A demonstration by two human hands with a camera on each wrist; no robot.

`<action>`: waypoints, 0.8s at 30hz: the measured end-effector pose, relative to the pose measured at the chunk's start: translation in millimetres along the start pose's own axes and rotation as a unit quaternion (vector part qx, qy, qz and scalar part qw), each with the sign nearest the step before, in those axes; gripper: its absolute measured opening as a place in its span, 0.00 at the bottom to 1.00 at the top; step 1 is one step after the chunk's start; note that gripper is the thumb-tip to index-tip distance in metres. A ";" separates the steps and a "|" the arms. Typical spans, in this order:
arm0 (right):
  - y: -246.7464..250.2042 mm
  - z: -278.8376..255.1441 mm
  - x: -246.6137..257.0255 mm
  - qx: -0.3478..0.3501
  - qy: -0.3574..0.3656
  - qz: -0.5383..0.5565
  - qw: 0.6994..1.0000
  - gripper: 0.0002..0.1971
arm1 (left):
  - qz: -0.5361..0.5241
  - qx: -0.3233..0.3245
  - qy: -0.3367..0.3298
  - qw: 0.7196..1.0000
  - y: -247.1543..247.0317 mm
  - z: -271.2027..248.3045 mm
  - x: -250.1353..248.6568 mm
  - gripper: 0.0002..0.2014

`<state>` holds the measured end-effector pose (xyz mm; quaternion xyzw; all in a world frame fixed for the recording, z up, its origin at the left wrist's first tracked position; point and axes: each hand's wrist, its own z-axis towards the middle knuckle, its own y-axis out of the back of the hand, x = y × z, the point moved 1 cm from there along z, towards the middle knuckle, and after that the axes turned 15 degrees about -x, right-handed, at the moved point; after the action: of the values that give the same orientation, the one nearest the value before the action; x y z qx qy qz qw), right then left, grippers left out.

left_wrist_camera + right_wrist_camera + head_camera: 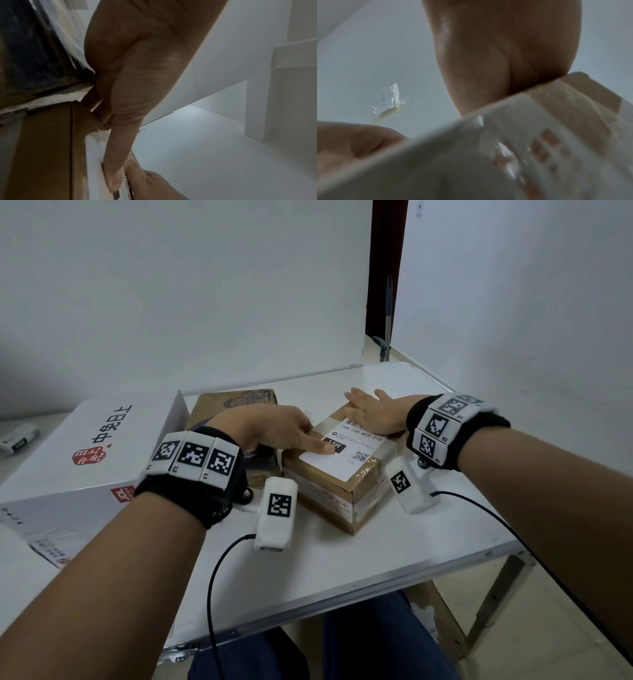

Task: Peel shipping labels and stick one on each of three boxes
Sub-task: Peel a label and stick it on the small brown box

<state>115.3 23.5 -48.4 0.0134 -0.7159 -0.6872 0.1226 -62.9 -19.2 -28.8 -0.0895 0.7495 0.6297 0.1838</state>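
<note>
A small brown cardboard box [329, 494] sits mid-table with a white shipping label [356, 455] on its top. My left hand [270, 429] reaches over the box's left edge, and its straight index finger [323, 447] presses on the label. The left wrist view shows that fingertip [115, 174] on the label [96, 159]. My right hand [373, 410] lies flat, fingers straight, on the label's far end. Its palm [496, 54] fills the right wrist view above the blurred box [513, 142]. A second brown box [236, 402] stands behind, partly hidden by my left hand. A large white box [85, 460] lies at the left.
The white table [342, 559] has bare surface in front of and right of the small box, and its front edge is near my legs. A small white device [19, 438] lies far left. A pole [387, 320] leans at the back right. Sensor cables [219, 577] trail over the table.
</note>
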 end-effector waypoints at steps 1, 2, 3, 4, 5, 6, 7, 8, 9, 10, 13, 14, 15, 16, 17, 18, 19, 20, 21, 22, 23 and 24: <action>-0.5 3.4 -5.4 0.006 -0.008 0.006 1.000 0.25 | -0.001 0.000 0.002 1.000 -0.2 0.5 0.5 0.29; -0.2 4.9 -10.8 0.010 -0.021 0.001 1.000 0.26 | 0.001 -0.001 0.002 1.000 -0.2 0.6 1.0 0.30; 1.2 4.7 -15.7 0.012 -0.030 -0.010 0.999 0.26 | 0.002 -0.002 0.003 1.000 -0.3 0.7 1.3 0.30; 1.3 3.6 -18.5 0.012 -0.034 -0.029 0.999 0.26 | 0.003 -0.004 0.005 1.000 -0.7 1.0 1.7 0.30; 0.2 4.0 -20.4 0.009 -0.025 -0.046 0.999 0.25 | 0.004 -0.005 0.007 1.000 -1.0 1.3 1.7 0.29; -0.3 2.7 -20.5 0.006 -0.016 -0.048 0.999 0.25 | 0.007 -0.006 0.007 1.000 -1.2 1.4 1.1 0.29; 0.2 1.6 -20.6 0.009 -0.010 -0.040 0.999 0.25 | 0.013 -0.007 0.006 1.000 -1.4 1.0 0.4 0.28; 1.5 -0.5 -20.0 0.015 -0.010 -0.036 0.999 0.26 | 0.020 -0.009 0.004 1.000 -1.3 -0.2 -0.7 0.28; 2.6 -1.3 -20.9 0.014 -0.006 -0.023 1.000 0.27 | 0.024 -0.013 0.005 1.000 -1.2 -1.4 -1.4 0.28; 4.8 -3.3 -20.6 0.001 -0.009 -0.005 1.000 0.28 | 0.028 -0.016 0.007 0.999 -0.9 -3.1 -2.2 0.28; 11.4 -7.2 -16.4 -0.052 0.003 0.035 0.998 0.29 | 0.060 -0.029 0.006 0.998 -1.0 -7.1 -4.6 0.34; 12.0 -6.9 -14.0 -0.056 0.012 0.041 0.998 0.28 | 0.067 -0.035 0.008 0.997 -1.1 -7.3 -5.2 0.37; 12.3 -7.2 -10.9 -0.057 0.023 0.049 0.997 0.28 | 0.069 -0.040 0.012 0.997 -1.2 -7.3 -6.1 0.40; 11.6 -8.0 -7.7 -0.056 0.032 0.052 0.997 0.28 | 0.069 -0.045 0.014 0.996 -1.4 -7.0 -7.6 0.41; 9.8 -8.8 -4.6 -0.055 0.041 0.052 0.996 0.28 | 0.069 -0.050 0.013 0.996 -1.7 -6.6 -9.4 0.42; 8.1 -10.0 -2.3 -0.052 0.048 0.051 0.996 0.27 | 0.068 -0.056 0.007 0.996 -2.4 -6.2 -11.9 0.41; 6.6 -11.5 -0.4 -0.046 0.051 0.048 0.996 0.27 | 0.065 -0.066 -0.002 0.996 -3.6 -5.6 -14.3 0.40; 5.2 -12.7 0.6 -0.038 0.054 0.044 0.997 0.27 | 0.063 -0.081 -0.013 0.995 -5.2 -5.5 -16.7 0.38; 4.0 -13.5 0.8 -0.027 0.053 0.039 0.997 0.27 | 0.059 -0.098 -0.023 0.993 -7.0 -5.4 -18.1 0.35; 2.7 -14.0 1.0 -0.015 0.053 0.033 0.998 0.27 | 0.053 -0.111 -0.029 0.992 -8.8 -5.8 -18.9 0.33; 1.2 -13.8 1.0 -0.011 0.051 0.029 0.998 0.27 | 0.046 -0.119 -0.031 0.991 -9.6 -6.8 -18.8 0.31; 0.1 -13.6 1.2 -0.013 0.051 0.027 0.998 0.27 | 0.041 -0.117 -0.031 0.992 -9.2 -7.6 -17.5 0.30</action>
<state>116.8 10.0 -47.7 0.0278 -0.6995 -0.6917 0.1776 -44.7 -30.1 -29.3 -0.0599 0.6676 0.7225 0.1697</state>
